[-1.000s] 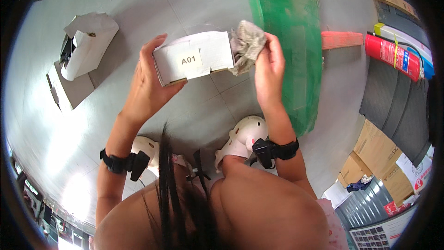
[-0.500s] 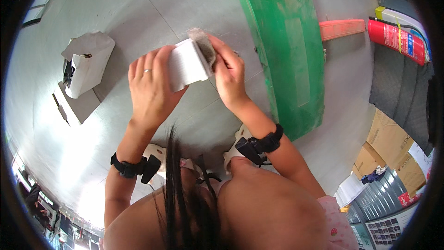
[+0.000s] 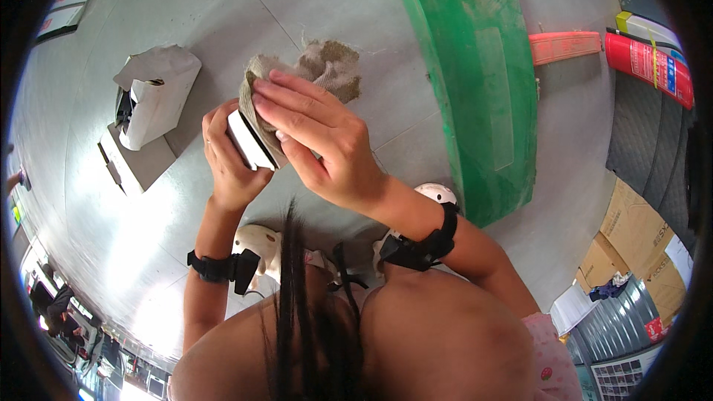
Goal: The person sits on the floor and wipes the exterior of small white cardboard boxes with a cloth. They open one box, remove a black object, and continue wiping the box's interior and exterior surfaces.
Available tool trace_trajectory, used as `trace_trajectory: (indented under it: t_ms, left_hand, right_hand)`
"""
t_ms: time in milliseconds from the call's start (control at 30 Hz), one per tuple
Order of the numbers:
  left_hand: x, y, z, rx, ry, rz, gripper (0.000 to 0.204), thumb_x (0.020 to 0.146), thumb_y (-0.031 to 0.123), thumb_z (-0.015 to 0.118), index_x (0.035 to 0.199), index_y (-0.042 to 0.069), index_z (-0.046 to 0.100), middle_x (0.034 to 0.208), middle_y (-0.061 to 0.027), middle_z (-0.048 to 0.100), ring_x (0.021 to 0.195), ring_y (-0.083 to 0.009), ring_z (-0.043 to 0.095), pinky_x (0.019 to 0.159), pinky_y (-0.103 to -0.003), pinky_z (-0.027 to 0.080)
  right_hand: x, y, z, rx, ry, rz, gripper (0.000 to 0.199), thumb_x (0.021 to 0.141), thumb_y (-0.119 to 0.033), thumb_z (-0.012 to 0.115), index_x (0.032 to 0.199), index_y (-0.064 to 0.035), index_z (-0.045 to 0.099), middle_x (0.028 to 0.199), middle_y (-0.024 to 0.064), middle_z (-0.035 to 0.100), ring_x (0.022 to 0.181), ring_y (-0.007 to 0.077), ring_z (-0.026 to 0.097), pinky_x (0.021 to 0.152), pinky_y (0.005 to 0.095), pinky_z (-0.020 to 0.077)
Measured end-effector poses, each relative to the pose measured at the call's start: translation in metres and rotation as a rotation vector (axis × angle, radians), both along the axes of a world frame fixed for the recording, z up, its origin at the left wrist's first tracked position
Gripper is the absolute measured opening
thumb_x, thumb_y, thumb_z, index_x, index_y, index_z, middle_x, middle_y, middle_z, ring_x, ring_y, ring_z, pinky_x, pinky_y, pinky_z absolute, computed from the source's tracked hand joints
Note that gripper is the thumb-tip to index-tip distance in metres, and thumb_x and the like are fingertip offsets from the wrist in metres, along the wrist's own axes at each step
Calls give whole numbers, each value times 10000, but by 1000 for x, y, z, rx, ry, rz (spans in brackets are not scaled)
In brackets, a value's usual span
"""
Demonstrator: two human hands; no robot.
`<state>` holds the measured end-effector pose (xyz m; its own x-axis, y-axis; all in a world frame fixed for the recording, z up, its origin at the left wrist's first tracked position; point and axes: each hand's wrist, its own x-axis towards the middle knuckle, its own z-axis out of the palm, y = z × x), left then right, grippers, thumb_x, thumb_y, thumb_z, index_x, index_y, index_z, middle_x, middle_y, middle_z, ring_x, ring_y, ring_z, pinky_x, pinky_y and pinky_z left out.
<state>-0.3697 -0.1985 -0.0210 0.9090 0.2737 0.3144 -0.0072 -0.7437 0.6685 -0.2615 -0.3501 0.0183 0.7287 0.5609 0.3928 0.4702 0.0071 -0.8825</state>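
Observation:
My left hand [image 3: 229, 152] grips a small white block-shaped object [image 3: 247, 139] with a dark edge, fingers wrapped round its far side. What kind of object it is, I cannot tell. A grey-brown rag [image 3: 334, 67], frayed at its edges, lies over the object's upper face. With its fingers stretched across the rag, my right hand [image 3: 330, 137] presses it against that face, the thumb bent underneath. The rag's loose end spreads out beyond the fingers. Much of the white object is hidden by rag and hand.
A long dusty green panel [image 3: 483, 96] lies on the floor to the right, with a red-orange bar [image 3: 566, 47] beside it. Farther right are a fire extinguisher [image 3: 650, 68] and cardboard [image 3: 635, 223]. At left, an opened white paper bag [image 3: 160, 93] sits by a flat box [image 3: 141, 160].
My right hand has moved left across the white object, bringing the rag over its face. The object has turned and tilted in my left hand, and the view has shifted slightly.

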Motion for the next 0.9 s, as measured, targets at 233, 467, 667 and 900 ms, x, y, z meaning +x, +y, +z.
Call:
trace_trajectory:
  t_ms: [233, 467, 667, 900]
  left_hand:
    - [-4, 3, 1, -143, -12, -34, 817, 539, 48, 722, 1297, 35, 418, 1253, -194, 590, 1118, -368, 540, 958, -462, 430]
    - [2, 4, 12, -44, 86, -52, 818, 540, 42, 724, 1302, 42, 425, 1270, -168, 583, 1089, -363, 538, 966, -459, 409]
    - [0, 2, 12, -90, 49, -46, 830, 557, 7, 781, 1306, 51, 426, 1271, -160, 578, 1112, -367, 542, 988, -458, 406]
    - [14, 15, 42, 347, 70, -237, 741, 592, 16, 805, 1234, 248, 516, 1354, -56, 525, 1331, -297, 453, 1083, -575, 351]
  right_hand:
    - [23, -36, -30, -87, -183, 90, 241, 770, 34, 626, 1003, 19, 681, 1196, 170, 666, 1204, 350, 604, 1008, 435, 506]
    - [4, -33, -7, -62, -144, 99, 261, 746, 53, 630, 998, 8, 682, 1188, 175, 657, 1170, 374, 615, 985, 448, 521]
    - [-5, -33, -12, -93, -161, 77, 230, 765, 43, 596, 968, -13, 689, 1190, 164, 657, 1150, 362, 625, 980, 451, 528]
    - [33, -85, -51, -288, 31, -268, 263, 851, 112, 515, 1054, 44, 669, 1118, 163, 705, 996, 238, 685, 850, 314, 533]
